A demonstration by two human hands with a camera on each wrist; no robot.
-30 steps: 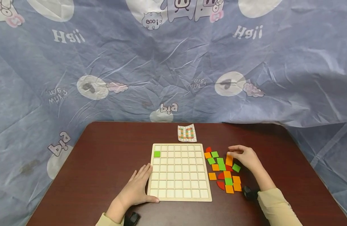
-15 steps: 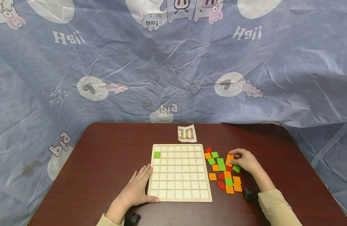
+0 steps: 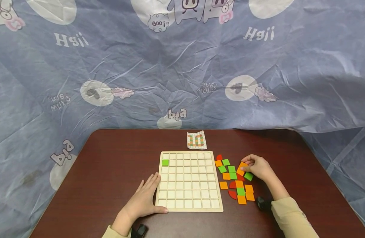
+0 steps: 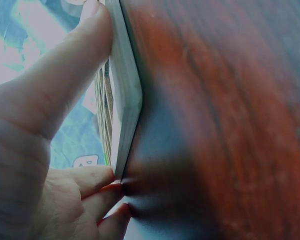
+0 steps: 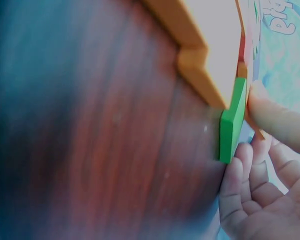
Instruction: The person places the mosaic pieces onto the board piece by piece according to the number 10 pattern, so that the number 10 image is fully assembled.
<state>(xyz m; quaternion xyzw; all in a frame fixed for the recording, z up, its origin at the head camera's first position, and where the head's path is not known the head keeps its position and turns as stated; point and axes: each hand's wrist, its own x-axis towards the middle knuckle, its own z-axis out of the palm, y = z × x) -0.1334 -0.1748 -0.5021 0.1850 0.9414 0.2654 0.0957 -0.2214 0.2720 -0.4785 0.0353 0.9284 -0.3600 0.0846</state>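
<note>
A pale wooden grid board (image 3: 188, 185) lies on the table, with one green square tile (image 3: 165, 162) in a cell at its upper left. My left hand (image 3: 143, 198) rests at the board's left side, fingers along the edge and thumb over the near left corner. To the right of the board, my right hand (image 3: 259, 168) pinches an orange tile (image 3: 240, 170) between thumb and fingers, at the far right of the loose pieces. In the right wrist view a green tile (image 5: 232, 125) lies just by those fingers, and the orange tile shows as a thin edge.
Several orange, green and red pieces are scattered right of the board, among them a red quarter-round piece (image 3: 232, 194) and an orange square (image 3: 223, 185). Behind the board lies a small printed pattern card (image 3: 196, 140). A blue patterned cloth (image 3: 182, 66) hangs behind the table (image 3: 126, 145).
My right thumb has come down onto the orange tile, and fingers and thumb have drawn together on it. The tile has turned slightly clockwise. The left hand stays put.
</note>
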